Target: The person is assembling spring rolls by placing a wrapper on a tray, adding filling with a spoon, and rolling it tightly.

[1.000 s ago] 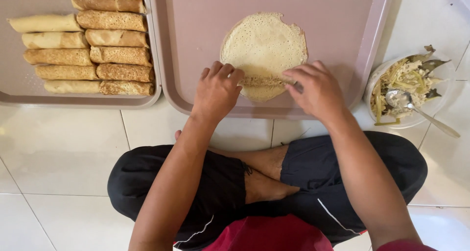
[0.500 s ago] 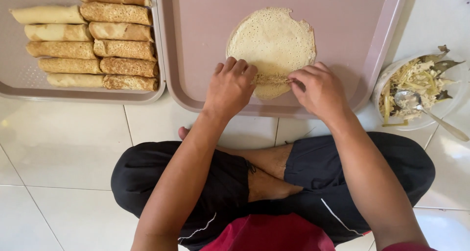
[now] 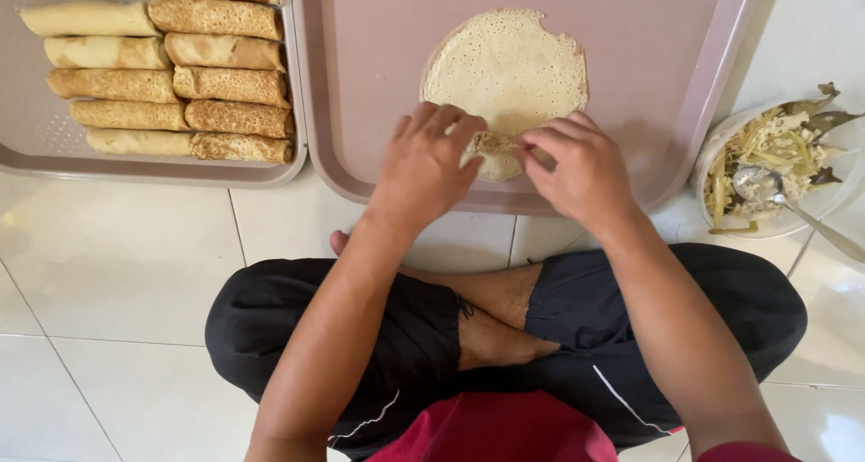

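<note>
A round pale crepe (image 3: 506, 70) lies flat on a pinkish tray (image 3: 378, 84) in front of me. My left hand (image 3: 428, 160) and my right hand (image 3: 577, 165) both pinch the crepe's near edge, folding it up over a bit of filling. The fingertips of both hands meet at the folded edge. The far part of the crepe stays flat on the tray.
A second tray (image 3: 36, 147) at the left holds several rolled, browned crepes (image 3: 171, 84) in rows. At the right stands a bowl (image 3: 712, 156) of shredded vegetable filling with a spoon (image 3: 784, 196). I sit cross-legged on white floor tiles (image 3: 117, 273).
Both hands have moved closer together on the near edge of the crepe and have lifted it into a fold. The view has shifted slightly.
</note>
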